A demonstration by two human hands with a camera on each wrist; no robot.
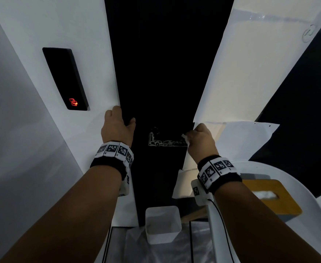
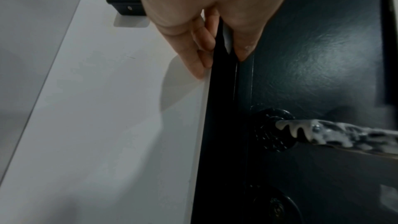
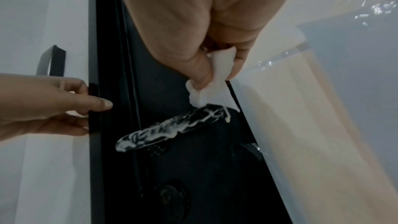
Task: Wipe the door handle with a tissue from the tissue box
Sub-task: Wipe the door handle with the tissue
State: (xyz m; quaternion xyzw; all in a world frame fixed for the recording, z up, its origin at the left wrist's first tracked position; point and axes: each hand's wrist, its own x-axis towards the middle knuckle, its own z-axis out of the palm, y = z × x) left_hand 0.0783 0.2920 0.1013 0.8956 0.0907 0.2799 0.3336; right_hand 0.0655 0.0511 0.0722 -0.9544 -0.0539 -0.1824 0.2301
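My right hand [image 3: 206, 28] pinches a crumpled tissue [image 3: 212, 81] against the free end of the foam-smeared door handle [image 3: 172, 125]. My left hand [image 1: 117, 126] grips the dark door's edge [image 2: 224, 108], fingers curled behind it, thumb in front. The tissue box [image 1: 273, 196] sits below my right wrist.

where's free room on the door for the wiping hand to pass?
Free: dark door panel above the door handle, between left hand and right hand. Crowded: handle tip, where the tissue meets the taped paper.
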